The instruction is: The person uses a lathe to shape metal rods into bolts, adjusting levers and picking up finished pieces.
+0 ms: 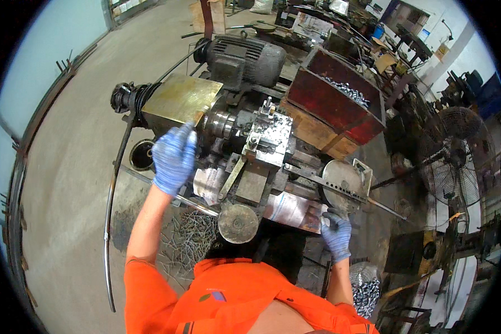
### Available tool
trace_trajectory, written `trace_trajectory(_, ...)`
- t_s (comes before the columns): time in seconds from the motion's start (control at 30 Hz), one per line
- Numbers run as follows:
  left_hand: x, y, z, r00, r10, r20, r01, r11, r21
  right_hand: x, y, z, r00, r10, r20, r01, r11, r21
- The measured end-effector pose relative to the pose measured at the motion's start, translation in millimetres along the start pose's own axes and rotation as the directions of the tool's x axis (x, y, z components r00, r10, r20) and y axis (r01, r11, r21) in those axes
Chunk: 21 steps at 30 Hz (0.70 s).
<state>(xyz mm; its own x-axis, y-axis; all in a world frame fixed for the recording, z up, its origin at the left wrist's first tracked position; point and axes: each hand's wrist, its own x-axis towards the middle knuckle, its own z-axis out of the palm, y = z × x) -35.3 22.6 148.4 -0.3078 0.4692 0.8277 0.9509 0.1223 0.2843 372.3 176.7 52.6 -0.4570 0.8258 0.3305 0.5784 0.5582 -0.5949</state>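
Observation:
My left hand [175,156], in a blue knit glove, is raised beside the lathe's chuck [220,123] and the brass-coloured cover plate [178,97]. Its fingers are drawn together and slightly smeared; a small blurred bit shows at the tips, too unclear to name. My right hand [337,234], gloved the same way with darkened fingertips, is at the right end of a stained sheet [295,211] on the machine's front. Thumb and fingers curl toward each other there, around something small and pale. Metal chips cover the tool post block [270,136] between the hands.
A dark red box [339,89] of small metal parts stands behind the lathe, near the motor [245,58]. A lever bar with holes [328,183] juts right, past a round disc [342,181]. Thin metal pieces [192,236] lie below left. A standing fan [456,156] is at right.

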Motion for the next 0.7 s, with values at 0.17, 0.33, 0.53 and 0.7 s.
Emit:
trace_trajectory(0.17, 3, -40, 2, 0.997, -0.048, 0.066, 0.035, 0.983, 0.18, -12, -1, -16, 0.992, 0.124, -0.035, -0.124, 0.992, -0.004)
trace_trajectory(0.33, 9, -38, 2, 0.9, -0.268, 0.343, 0.226, 0.961, 0.158, -29, 24, -30, 0.989, 0.005, -0.147, -0.041, 0.969, -0.243)
trace_trajectory(0.53, -18, -31, -34, 0.811, -0.563, 0.157, 0.577, 0.814, -0.059, -46, 38, -87, 0.934, 0.244, -0.261, -0.3, 0.932, -0.202)
trace_trajectory(0.7, -118, -44, 16, 0.663, -0.515, 0.543, 0.583, 0.81, 0.057, -119, 136, -167, 0.602, 0.63, -0.49, -0.701, 0.711, 0.053)
